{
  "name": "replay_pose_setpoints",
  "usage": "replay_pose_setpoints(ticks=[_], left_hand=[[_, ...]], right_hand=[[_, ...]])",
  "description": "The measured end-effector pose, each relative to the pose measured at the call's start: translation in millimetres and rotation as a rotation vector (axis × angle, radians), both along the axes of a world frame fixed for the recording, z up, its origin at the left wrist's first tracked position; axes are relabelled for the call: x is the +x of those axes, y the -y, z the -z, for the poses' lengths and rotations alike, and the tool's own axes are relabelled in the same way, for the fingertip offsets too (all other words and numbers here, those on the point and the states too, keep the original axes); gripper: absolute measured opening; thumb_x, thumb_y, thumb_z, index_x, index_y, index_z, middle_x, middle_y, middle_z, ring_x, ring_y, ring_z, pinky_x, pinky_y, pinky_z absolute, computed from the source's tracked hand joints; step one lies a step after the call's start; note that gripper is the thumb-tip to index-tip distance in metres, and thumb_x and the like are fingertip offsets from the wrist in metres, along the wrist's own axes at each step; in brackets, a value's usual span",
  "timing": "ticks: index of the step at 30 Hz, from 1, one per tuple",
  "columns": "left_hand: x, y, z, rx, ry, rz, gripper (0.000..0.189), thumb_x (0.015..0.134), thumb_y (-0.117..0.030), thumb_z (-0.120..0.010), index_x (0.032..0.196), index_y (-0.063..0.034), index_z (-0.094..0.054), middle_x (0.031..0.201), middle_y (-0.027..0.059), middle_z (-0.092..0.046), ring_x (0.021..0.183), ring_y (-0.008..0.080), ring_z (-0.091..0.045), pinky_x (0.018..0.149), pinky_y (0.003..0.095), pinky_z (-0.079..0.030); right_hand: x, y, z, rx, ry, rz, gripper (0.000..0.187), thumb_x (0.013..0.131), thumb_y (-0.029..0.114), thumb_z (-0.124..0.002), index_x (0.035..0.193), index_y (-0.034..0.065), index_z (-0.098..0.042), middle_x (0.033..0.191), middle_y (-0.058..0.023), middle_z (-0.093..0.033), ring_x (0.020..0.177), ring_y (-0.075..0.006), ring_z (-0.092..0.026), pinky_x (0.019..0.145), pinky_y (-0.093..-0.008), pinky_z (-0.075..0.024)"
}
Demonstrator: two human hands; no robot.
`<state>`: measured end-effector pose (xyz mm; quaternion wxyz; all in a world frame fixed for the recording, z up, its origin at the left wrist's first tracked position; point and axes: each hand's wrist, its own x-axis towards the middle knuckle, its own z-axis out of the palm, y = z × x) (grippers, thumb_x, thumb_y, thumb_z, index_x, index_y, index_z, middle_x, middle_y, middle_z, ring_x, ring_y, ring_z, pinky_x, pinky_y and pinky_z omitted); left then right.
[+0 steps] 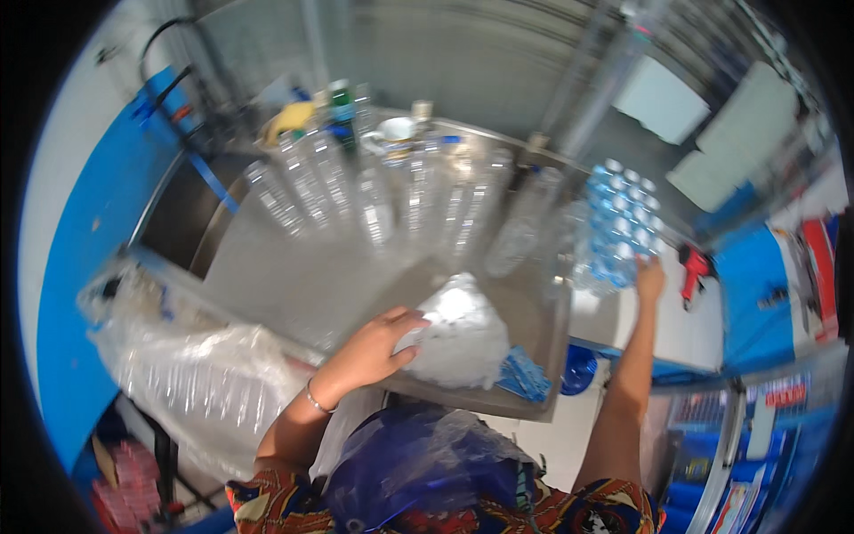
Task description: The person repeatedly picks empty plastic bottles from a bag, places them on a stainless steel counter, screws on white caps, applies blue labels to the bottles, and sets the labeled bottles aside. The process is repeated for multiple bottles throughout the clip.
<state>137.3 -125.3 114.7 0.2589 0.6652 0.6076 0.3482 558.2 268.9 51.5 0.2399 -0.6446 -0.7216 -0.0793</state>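
Note:
My left hand is over the front part of a metal worktop, fingers apart, beside a crumpled clear plastic bag. Its fingertips reach the bag's left side; whether they press on it is unclear. My right hand reaches out to the right, at the near corner of a group of blue-tinted bottles with white caps. Blur hides whether its fingers grip a bottle. Several clear empty plastic bottles stand in a row across the back of the worktop. A blue packet or cloth lies right of the bag.
A large clear plastic bag of bottles sits at the left. Behind the row are a white mug, a green bottle and a yellow item. A red heat gun or similar tool lies on the white side table.

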Motion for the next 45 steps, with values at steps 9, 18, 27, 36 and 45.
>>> replay_pose_setpoints(ticks=[9, 18, 27, 36, 45], left_hand=[[-79, 130, 7, 0.046, -0.064, -0.790, 0.016, 0.069, 0.008, -0.050, 0.078, 0.0013, -0.062, 0.077, 0.0139, -0.061, 0.067, 0.0286, -0.061, 0.061, 0.0348, -0.048], [-143, 279, 111, -0.444, -0.255, -1.321, 0.018, 0.068, -0.008, -0.063, 0.085, -0.0029, -0.067, 0.094, 0.0208, -0.062, 0.090, 0.0386, -0.061, 0.079, 0.0416, -0.050], [-138, 296, 222, -0.720, -0.412, -1.096, 0.055, 0.067, -0.022, -0.077, 0.117, -0.0114, -0.058, 0.130, 0.0133, -0.046, 0.124, 0.0345, -0.043, 0.096, 0.0497, -0.045], [-144, 277, 229, -0.829, -0.457, -1.150, 0.052, 0.067, -0.025, -0.076, 0.109, 0.0002, -0.059, 0.123, 0.0245, -0.046, 0.116, 0.0428, -0.043, 0.092, 0.0412, -0.050], [-159, 302, 211, -0.763, -0.265, -1.220, 0.063, 0.065, -0.026, -0.078, 0.115, 0.0057, -0.055, 0.104, 0.0258, -0.061, 0.096, 0.0397, -0.061, 0.084, 0.0427, -0.052]], right_hand=[[-214, 175, -52, -0.287, -0.767, -0.780, 0.027, 0.089, 0.007, -0.059, 0.115, 0.0069, -0.062, 0.087, -0.0013, -0.059, 0.074, -0.0101, -0.051, 0.070, -0.0242, -0.0441], [-435, 434, -25, -0.777, -0.413, -2.039, 0.012, 0.083, 0.001, -0.058, 0.093, 0.0035, -0.064, 0.093, -0.0147, -0.060, 0.081, -0.0333, -0.060, 0.069, -0.0388, -0.0490], [-500, 498, 97, -0.770, 0.988, -1.773, 0.029, 0.078, 0.006, -0.058, 0.106, 0.0051, -0.067, 0.105, -0.0195, -0.066, 0.098, -0.0373, -0.063, 0.084, -0.0449, -0.0497], [-519, 499, 123, -0.808, 1.355, -1.781, 0.031, 0.076, 0.011, -0.057, 0.103, 0.0028, -0.070, 0.109, -0.0187, -0.066, 0.099, -0.0340, -0.065, 0.082, -0.0436, -0.0518], [-509, 482, 95, -0.750, 0.969, -1.962, 0.042, 0.075, 0.015, -0.069, 0.115, 0.0056, -0.062, 0.111, -0.0207, -0.062, 0.112, -0.0424, -0.053, 0.092, -0.0468, -0.0448]])
